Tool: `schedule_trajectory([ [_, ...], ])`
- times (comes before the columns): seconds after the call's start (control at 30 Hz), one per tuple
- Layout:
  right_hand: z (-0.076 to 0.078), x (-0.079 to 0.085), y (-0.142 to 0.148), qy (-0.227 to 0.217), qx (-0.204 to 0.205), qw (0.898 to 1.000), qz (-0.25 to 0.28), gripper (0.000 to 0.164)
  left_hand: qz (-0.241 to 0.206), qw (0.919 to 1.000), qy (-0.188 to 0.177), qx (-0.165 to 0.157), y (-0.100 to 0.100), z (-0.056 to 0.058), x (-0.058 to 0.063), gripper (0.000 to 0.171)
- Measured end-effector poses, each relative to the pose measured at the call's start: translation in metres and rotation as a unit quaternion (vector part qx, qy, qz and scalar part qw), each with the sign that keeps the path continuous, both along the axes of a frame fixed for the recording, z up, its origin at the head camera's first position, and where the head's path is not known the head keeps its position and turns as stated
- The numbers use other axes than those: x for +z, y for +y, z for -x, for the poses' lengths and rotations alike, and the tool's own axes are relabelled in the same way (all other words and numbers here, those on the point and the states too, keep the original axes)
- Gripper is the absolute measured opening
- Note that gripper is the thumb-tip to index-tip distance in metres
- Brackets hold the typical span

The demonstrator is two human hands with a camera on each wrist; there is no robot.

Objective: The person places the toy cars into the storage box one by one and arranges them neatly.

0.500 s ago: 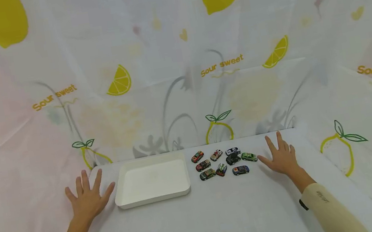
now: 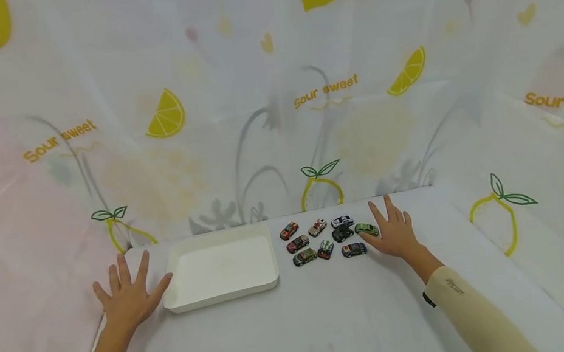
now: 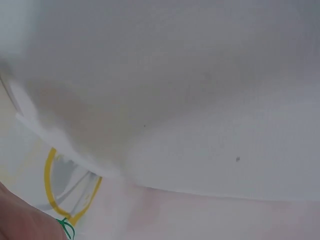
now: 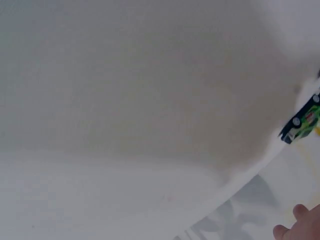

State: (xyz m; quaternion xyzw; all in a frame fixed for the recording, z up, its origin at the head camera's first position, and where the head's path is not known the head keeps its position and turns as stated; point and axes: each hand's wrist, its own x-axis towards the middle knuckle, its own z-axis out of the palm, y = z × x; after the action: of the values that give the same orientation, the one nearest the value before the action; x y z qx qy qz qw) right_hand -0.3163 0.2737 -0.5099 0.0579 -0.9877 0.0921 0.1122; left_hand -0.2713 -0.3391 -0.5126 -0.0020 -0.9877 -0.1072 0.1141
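With fingers spread, my left hand [image 2: 126, 296] hovers at the left side of a white tray [image 2: 224, 298], its thumb overlapping the tray's rim in the head view. My right hand [image 2: 397, 236] is held out with extended fingers, its thumb tip right at a green toy car [image 2: 366, 228]. That car [image 4: 304, 120] shows at the right edge of the right wrist view, near some fingertips [image 4: 300, 227]. Left of it stand a black toy car [image 2: 343, 233], a white-and-blue one [image 2: 342, 221] and a dark blue one [image 2: 354, 249]. Neither hand holds anything.
More toy cars stand between tray and right hand, including a red-orange one [image 2: 289, 231], a camouflage-coloured one [image 2: 304, 256] and a green-white one [image 2: 325, 249]. A white cloth covers the table [image 2: 286, 341]. Lemon-printed sheets [image 2: 236, 165] hang behind and at both sides.
My right hand has moved left, bringing its thumb to the green car. My left hand has edged right to overlap the tray's rim. The head view has shifted slightly; the cars and tray stay put.
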Motion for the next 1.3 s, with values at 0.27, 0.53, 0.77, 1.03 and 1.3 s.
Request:
schedule_trajectory([
  [0.27,-0.003,-0.015,-0.034,-0.005,0.043,0.999,-0.005,0.084,-0.007,1.0,-0.005,0.0,0.003,-0.017,-0.016,0.085],
  [0.53,0.0,-0.018,-0.059,0.006,0.071,0.997,-0.01,0.08,-0.034,0.9985,-0.041,-0.016,0.013,-0.012,-0.021,0.087],
  [0.77,0.006,-0.018,-0.08,-0.008,0.085,0.996,-0.012,0.08,-0.034,0.9957,-0.085,-0.016,0.016,-0.008,-0.023,0.094],
  [1.03,0.009,-0.02,-0.089,0.01,0.115,0.993,-0.017,0.074,-0.06,0.9892,-0.129,-0.036,0.027,-0.011,-0.016,0.102],
  [1.3,0.008,-0.012,-0.09,0.045,0.141,0.988,-0.033,0.063,-0.067,0.9814,-0.175,-0.044,0.04,-0.008,-0.011,0.111],
])
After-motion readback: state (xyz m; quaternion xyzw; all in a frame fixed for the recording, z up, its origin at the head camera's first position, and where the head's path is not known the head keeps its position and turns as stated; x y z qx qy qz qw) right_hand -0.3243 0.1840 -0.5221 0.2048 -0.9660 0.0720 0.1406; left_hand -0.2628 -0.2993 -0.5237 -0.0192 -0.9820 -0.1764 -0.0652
